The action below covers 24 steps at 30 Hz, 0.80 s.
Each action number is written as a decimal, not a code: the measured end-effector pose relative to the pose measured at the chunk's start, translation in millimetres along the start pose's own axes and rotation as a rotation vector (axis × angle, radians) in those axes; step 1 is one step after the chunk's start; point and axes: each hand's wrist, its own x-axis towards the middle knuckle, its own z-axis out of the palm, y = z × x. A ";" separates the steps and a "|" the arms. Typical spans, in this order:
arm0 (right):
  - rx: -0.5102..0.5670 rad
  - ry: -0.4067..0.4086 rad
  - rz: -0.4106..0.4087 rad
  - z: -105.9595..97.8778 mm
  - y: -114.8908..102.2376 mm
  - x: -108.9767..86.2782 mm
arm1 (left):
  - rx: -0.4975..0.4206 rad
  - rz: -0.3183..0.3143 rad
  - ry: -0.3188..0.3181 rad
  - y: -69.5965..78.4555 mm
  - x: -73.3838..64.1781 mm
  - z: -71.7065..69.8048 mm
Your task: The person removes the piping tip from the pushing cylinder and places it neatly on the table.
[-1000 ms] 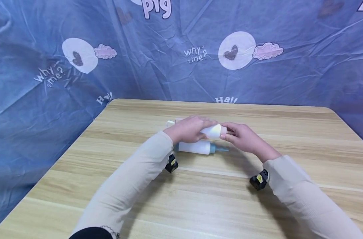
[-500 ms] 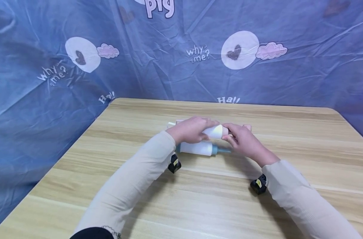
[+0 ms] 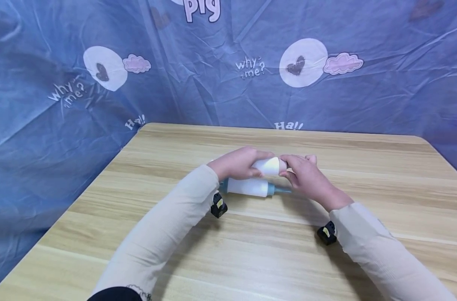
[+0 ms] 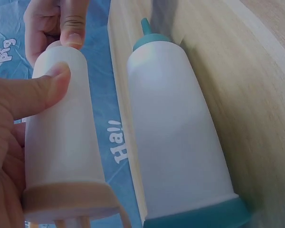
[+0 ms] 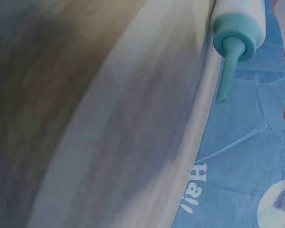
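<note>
My left hand (image 3: 237, 163) grips a white squeeze bottle (image 3: 266, 166) that points to the right. In the left wrist view its thumb lies along the bottle's side (image 4: 61, 128), and a beige base (image 4: 69, 202) shows at the near end. My right hand (image 3: 307, 177) pinches the beige cap (image 3: 283, 165) on the bottle's other end between thumb and fingers, covering much of it. Just in front, a second white squeeze bottle (image 3: 248, 187) lies on its side, with a teal base (image 4: 199, 213) and a teal nozzle (image 5: 230, 66) pointing right.
The wood-grain table (image 3: 251, 259) spreads around both hands. A blue printed cloth (image 3: 198, 83) hangs behind its far edge. Black wrist cameras hang below the left sleeve (image 3: 168, 213) and the right sleeve (image 3: 375, 242).
My right fingers have shifted round the beige cap, and that hand has turned slightly. The light-coloured piece showing left of my left wrist is now mostly hidden. The teal-capped bottle stays put.
</note>
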 end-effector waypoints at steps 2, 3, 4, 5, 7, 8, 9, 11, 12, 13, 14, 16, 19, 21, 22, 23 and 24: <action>0.001 0.003 -0.002 0.1 -0.1 -0.2 | -0.005 -0.003 -0.001 0.0 -0.2 -1.0; 0.002 0.005 -0.003 0.3 -0.2 -0.3 | -0.005 -0.005 -0.002 0.0 -0.2 -1.4; 0.003 0.006 -0.003 0.9 0.0 -0.6 | -0.006 -0.008 -0.005 0.4 -0.2 -2.0; 0.004 0.011 -0.006 1.4 0.4 -1.0 | -0.010 -0.013 -0.007 0.5 -0.3 -2.5; 0.003 0.026 -0.017 2.6 1.3 -1.8 | -0.026 -0.024 -0.012 0.5 -0.5 -3.2; 0.001 0.037 -0.028 3.4 1.8 -2.1 | -0.034 -0.029 -0.014 0.4 -0.7 -3.4; -0.001 0.050 -0.040 4.0 2.3 -2.2 | -0.044 -0.036 -0.017 0.3 -0.9 -3.6; -0.004 0.078 -0.061 5.0 3.1 -2.5 | -0.063 -0.050 -0.020 0.1 -1.4 -4.0; -0.006 0.092 -0.069 5.2 3.4 -2.5 | -0.067 -0.053 -0.020 0.0 -1.4 -4.2; -0.009 0.105 -0.075 5.4 3.7 -2.6 | -0.069 -0.053 -0.019 0.0 -1.2 -4.5; -0.014 0.118 -0.079 5.5 3.8 -2.6 | -0.070 -0.050 -0.018 0.1 -1.1 -4.9; -0.023 0.137 -0.082 5.3 3.8 -2.8 | -0.074 -0.047 -0.016 0.2 -0.7 -5.8; -0.031 0.148 -0.077 4.8 3.6 -3.2 | -0.078 -0.045 -0.015 -0.2 -0.1 -6.4; -0.026 0.143 -0.068 4.0 3.0 -2.9 | -0.077 -0.049 -0.015 -0.7 0.1 -6.3; -0.022 0.136 -0.059 3.6 2.9 -2.8 | -0.076 -0.049 -0.013 -1.0 0.1 -6.0; -0.015 0.124 -0.050 3.0 2.7 -2.6 | -0.072 -0.047 -0.011 -1.3 0.0 -5.8; -0.006 0.105 -0.038 2.2 2.3 -2.3 | -0.065 -0.044 -0.009 -1.8 -0.1 -5.3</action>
